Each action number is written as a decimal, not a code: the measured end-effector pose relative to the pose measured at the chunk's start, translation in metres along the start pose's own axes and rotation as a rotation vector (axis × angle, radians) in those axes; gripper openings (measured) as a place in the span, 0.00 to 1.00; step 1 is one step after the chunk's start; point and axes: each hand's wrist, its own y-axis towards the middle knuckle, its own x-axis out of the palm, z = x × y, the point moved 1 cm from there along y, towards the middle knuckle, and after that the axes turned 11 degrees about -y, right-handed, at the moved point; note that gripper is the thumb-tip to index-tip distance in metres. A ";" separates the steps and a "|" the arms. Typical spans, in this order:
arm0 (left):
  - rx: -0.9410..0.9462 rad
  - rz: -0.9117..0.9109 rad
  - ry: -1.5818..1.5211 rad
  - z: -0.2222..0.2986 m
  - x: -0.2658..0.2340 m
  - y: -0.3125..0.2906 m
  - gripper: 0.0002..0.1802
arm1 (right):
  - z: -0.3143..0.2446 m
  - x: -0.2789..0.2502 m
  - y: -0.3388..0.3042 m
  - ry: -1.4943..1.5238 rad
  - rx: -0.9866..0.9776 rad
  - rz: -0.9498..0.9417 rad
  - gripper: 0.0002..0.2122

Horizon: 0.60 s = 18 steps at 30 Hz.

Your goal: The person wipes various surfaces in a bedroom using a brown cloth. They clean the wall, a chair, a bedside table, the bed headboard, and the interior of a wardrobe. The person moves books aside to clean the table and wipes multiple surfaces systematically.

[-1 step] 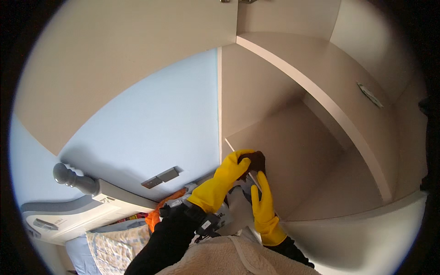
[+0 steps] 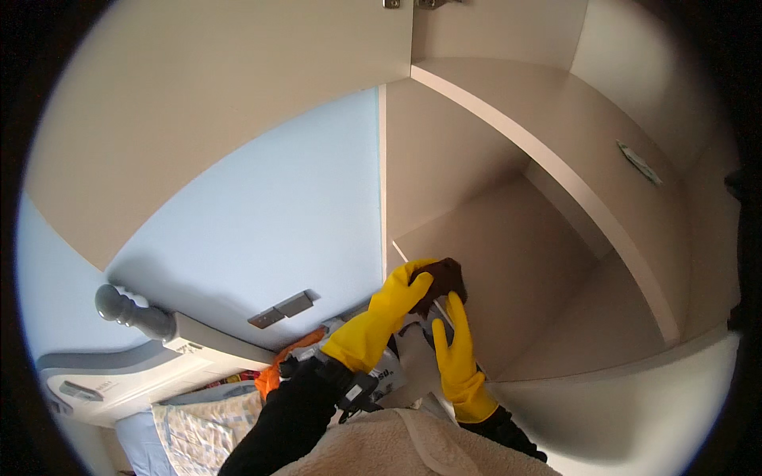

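Note:
My left hand (image 2: 394,300), in a yellow rubber glove, grips a dark brown cloth (image 2: 441,282) with its fingers bent over it. The cloth lies bunched at the front edge of the lower cabinet shelf (image 2: 508,278). Just to the right and nearer to me is my right hand (image 2: 458,353), gloved in yellow too. Its thumb and fingers stand apart at the shelf's pale edge, with nothing seen held in them. Whether its fingertips touch the cloth is hard to tell.
An upper shelf (image 2: 548,159) curves overhead and bears a small flat packet (image 2: 639,163). The open cabinet door (image 2: 238,95) spans the upper left. Left are a wall socket (image 2: 281,309), a bed headboard (image 2: 206,337), a patterned pillow (image 2: 206,420) and an orange cloth (image 2: 274,373).
The brown cloth and the fingers of my left hand have shifted slightly to the right. My right hand stays almost in place, and the whole view has moved a little.

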 end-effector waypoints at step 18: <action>0.349 -0.165 1.109 -0.026 -0.016 0.029 0.35 | 0.012 -0.033 -0.006 -0.725 0.092 0.122 0.29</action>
